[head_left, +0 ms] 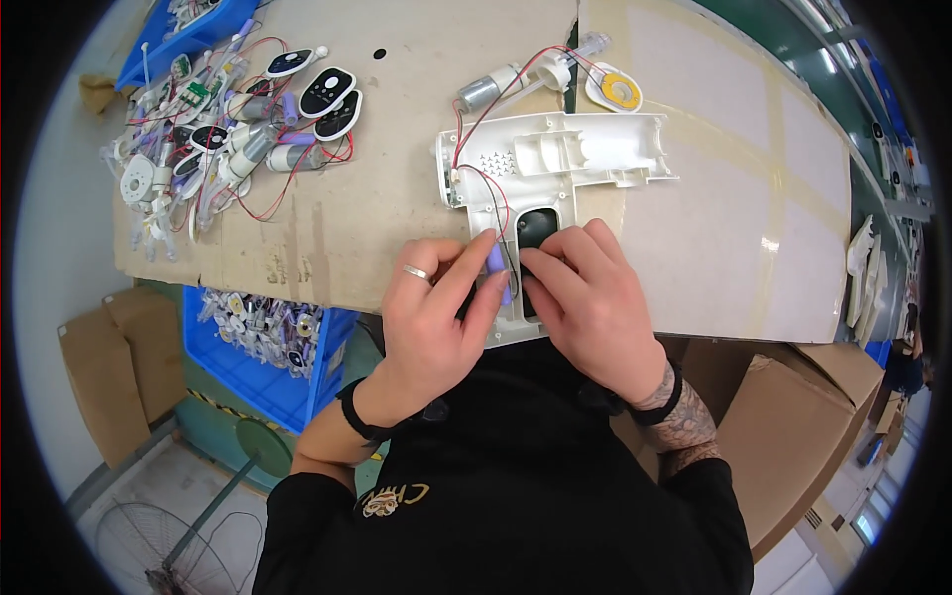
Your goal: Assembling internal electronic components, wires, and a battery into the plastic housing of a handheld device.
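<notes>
A white plastic housing half (pixel 620 149) lies with its hollow inside up on the table before me. Its narrow part points toward me, and a dark oval panel (pixel 536 226) shows beside it. My left hand (pixel 431 312) pinches a purple cylindrical battery (pixel 496 260) between thumb and fingers, over the narrow part. Close by on the right, my right hand (pixel 600 297) has thumb and fingertips closed at the panel's edge; what they grip is hidden. Thin red and black wires (pixel 458 149) run from the housing to a silver motor (pixel 486 91) and a white piece with a yellow disc (pixel 620 91).
A tangled heap of wired motors, batteries and black oval panels (pixel 327 91) covers the table's left. Behind it stands a blue bin (pixel 188 45). Below the table edge sits a blue crate (pixel 260 385) of similar parts. Cardboard boxes (pixel 783 426) flank me, and a fan (pixel 149 545) stands lower left.
</notes>
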Demonstrator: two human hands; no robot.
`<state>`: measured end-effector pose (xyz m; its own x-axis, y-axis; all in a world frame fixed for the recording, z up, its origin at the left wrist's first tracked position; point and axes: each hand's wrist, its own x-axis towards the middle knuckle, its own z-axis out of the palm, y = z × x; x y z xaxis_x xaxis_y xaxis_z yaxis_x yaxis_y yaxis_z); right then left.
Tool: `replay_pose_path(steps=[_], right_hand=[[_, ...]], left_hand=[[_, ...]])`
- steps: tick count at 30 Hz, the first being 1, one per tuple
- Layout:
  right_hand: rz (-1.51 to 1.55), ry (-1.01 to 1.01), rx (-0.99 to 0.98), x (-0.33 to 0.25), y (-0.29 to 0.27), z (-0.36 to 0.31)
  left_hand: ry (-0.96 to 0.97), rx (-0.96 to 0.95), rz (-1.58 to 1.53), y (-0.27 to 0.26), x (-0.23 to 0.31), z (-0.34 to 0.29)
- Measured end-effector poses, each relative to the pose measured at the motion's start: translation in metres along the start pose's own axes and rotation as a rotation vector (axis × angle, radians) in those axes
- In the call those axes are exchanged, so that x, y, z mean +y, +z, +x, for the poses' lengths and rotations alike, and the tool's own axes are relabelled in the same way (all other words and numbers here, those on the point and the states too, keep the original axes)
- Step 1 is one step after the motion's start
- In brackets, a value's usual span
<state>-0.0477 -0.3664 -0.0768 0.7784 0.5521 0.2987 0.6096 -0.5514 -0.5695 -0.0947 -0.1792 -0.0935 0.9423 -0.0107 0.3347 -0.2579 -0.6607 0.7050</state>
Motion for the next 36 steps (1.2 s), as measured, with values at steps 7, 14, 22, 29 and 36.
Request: replay_pose_path(steps=[7,14,22,29,36], right_hand=[[0.014,0.003,0.113,0.002,0.012,0.000],[0.017,0.006,0.135,0.003,0.015,-0.001],[0.116,0.000,0.107,0.009,-0.024,0.029],[-0.067,-0.283,-0.242,0.039,-0.022,0.081],[-0.149,-0.416,-0.302,0.036,-0.023,0.099]], left_hand=[[-0.030,-0.005,0.041,0.003,0.009,0.003],[0.002,-0.094,0.145,-0.006,0.012,0.002],[0.025,-0.054,0.063,-0.003,0.000,0.003],[0.035,-0.087,0.070,-0.003,0.000,0.001],[0.028,-0.029,0.021,0.004,0.000,0.002]])
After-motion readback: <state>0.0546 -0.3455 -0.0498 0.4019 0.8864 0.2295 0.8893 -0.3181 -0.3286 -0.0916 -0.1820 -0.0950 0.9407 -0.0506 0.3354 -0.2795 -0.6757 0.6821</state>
